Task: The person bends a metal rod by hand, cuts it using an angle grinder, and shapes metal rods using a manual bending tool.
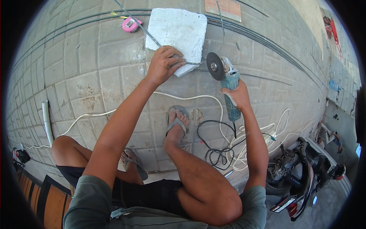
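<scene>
Left hand (pixel 166 64) is down on the edge of the white block (pixel 179 32), fingers curled and pinching the thin metal rod (pixel 146 32). The rod slants across the block's left side, bends at the hand, and its short end points right, towards the disc (pixel 215 66). Whether they touch, I can't tell. Right hand (pixel 237 95) is wrapped round the body of the grinder (pixel 230 86), the disc facing the block, just beside its right edge.

Around them, it's busy ground! Long rods (pixel 267 41) run along the paving (pixel 126 82) and reach the block from both sides. The pink tape measure (pixel 130 24) sits near its left edge, the reddish slab (pixel 223 9) beyond its upper right corner, and a short rod piece (pixel 238 46) lies near the disc.

Now the cords: a white cord (pixel 190 98) snakes between block and feet, crossing behind the grinder, and piles into loops at the right. The grinder's black cord (pixel 207 121) tangles over them, right beside the foot (pixel 177 118) in its sandal. White pipe (pixel 46 122) off to the left, motorbike (pixel 291 173) parked lower right, wooden bench (pixel 51 202) in the lower left corner.
</scene>
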Action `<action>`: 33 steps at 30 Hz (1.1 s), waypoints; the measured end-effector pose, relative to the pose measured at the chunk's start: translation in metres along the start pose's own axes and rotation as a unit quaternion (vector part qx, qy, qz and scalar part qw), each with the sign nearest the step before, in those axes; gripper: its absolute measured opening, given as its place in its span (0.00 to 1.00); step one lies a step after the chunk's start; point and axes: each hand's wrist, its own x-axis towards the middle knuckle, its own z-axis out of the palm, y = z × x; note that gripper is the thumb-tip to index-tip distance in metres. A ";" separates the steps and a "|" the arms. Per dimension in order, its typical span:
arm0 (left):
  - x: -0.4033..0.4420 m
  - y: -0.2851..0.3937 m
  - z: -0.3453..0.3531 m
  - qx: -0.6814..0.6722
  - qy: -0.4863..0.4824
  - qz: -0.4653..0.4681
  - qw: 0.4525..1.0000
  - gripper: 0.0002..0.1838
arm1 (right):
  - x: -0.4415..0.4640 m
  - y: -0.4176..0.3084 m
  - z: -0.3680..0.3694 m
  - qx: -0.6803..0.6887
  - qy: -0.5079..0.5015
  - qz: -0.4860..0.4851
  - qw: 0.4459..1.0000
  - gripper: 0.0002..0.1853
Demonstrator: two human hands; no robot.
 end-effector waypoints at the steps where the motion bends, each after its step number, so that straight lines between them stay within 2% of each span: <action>1: -0.001 0.000 0.001 0.000 0.000 -0.001 1.000 0.07 | 0.001 0.001 0.000 0.000 0.002 -0.001 1.000 0.26; 9: -0.001 -0.002 0.001 0.000 -0.001 -0.008 1.000 0.07 | 0.005 0.001 0.000 0.006 -0.007 -0.007 1.000 0.26; 11: -0.002 -0.002 0.001 0.001 -0.001 -0.009 1.000 0.07 | 0.006 0.000 0.000 0.001 -0.010 0.012 1.000 0.32; 23: 0.000 -0.002 0.000 -0.003 0.013 -0.004 1.000 0.06 | 0.010 0.003 -0.003 -0.015 -0.018 -0.015 1.000 0.32; 33: -0.001 -0.006 0.002 0.003 0.017 0.001 1.000 0.06 | 0.015 0.000 -0.004 -0.020 -0.022 0.002 1.000 0.31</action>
